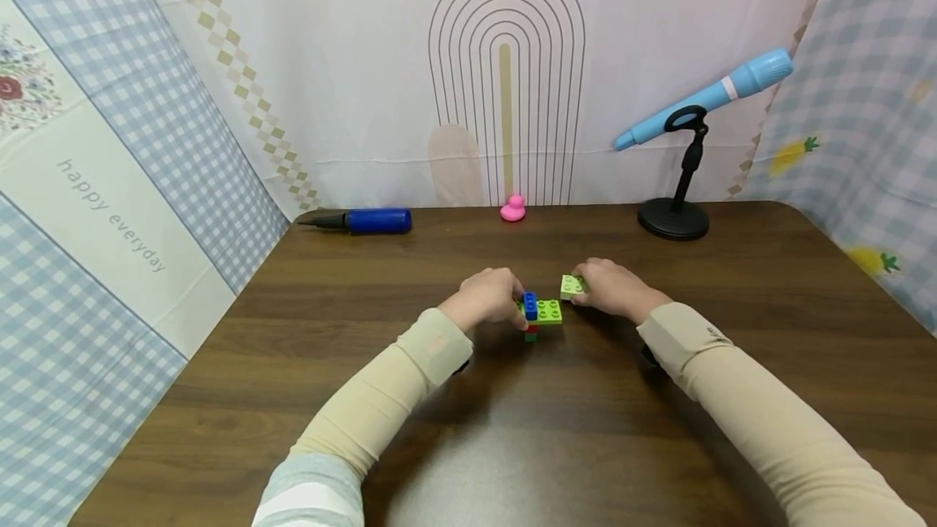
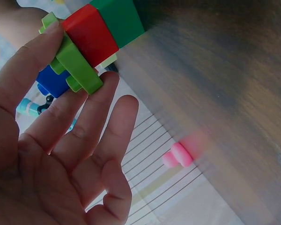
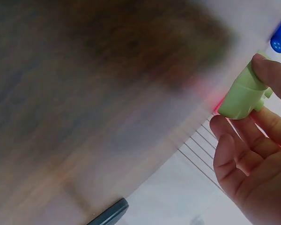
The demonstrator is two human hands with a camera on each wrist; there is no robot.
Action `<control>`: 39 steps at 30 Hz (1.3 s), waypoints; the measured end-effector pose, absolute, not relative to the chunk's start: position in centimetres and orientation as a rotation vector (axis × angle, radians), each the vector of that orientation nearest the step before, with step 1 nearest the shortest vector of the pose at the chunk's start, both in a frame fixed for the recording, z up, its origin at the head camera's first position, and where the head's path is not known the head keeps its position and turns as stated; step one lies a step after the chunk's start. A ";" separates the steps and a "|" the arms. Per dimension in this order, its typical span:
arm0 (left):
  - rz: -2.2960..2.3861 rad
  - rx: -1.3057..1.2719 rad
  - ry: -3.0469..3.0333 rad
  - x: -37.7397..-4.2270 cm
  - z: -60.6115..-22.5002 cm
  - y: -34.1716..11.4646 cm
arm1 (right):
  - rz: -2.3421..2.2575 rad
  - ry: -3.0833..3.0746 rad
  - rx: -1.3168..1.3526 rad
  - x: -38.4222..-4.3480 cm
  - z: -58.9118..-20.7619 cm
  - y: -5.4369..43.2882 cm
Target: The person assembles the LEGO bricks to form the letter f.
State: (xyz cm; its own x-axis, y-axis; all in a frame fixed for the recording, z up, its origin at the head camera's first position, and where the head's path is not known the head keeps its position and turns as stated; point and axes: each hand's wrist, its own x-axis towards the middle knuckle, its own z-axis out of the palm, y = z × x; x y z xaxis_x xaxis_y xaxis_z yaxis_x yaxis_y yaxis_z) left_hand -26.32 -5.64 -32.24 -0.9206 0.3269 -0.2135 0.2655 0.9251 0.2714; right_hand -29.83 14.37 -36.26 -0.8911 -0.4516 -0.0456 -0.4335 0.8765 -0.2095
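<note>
My left hand pinches a small stack of toy building bricks between thumb and fingers. The stack has a lime green plate with a blue brick on its studs. Below the plate sit a red brick and a dark green brick. Just to the right, my right hand grips a pale green brick by its edge, its rounded side showing in the right wrist view. A small gap separates this brick from the lime plate in the head view.
Along the back edge of the brown wooden table lie a blue pump-like tool with a black tapered tip and a pink toy duck. At the back right, a black stand holds a light blue microphone-shaped tube. Printed cloth hangs behind.
</note>
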 end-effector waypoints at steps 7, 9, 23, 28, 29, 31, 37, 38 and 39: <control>0.343 0.438 2.831 -26.4 -32.3 -5.7 | -0.340 2.936 -0.702 -29.5 -35.6 14.3; 0.344 0.439 2.831 -26.4 -32.3 -5.7 | -0.359 2.923 -0.693 -29.5 -35.5 14.3; 0.358 0.423 2.815 -26.6 -32.3 -5.6 | -0.509 2.931 -0.786 -28.4 -33.8 13.8; 0.367 0.424 2.808 -26.7 -32.4 -5.7 | -0.534 2.916 -0.824 -27.8 -33.2 13.5; 0.368 0.422 2.807 -26.7 -32.4 -5.7 | -0.543 2.915 -0.831 -27.7 -33.1 13.5; 0.372 0.422 2.805 -26.7 -32.4 -5.7 | -0.559 2.915 -0.849 -27.5 -33.0 13.4; 0.376 0.421 2.806 -26.7 -32.4 -5.7 | -0.598 2.919 -0.896 -26.9 -32.5 13.0; 0.376 0.421 2.807 -26.7 -32.5 -5.7 | -0.603 2.917 -0.906 -26.9 -32.4 12.9; 0.377 0.421 2.806 -26.7 -32.5 -5.7 | -0.607 2.914 -0.913 -26.8 -32.3 12.9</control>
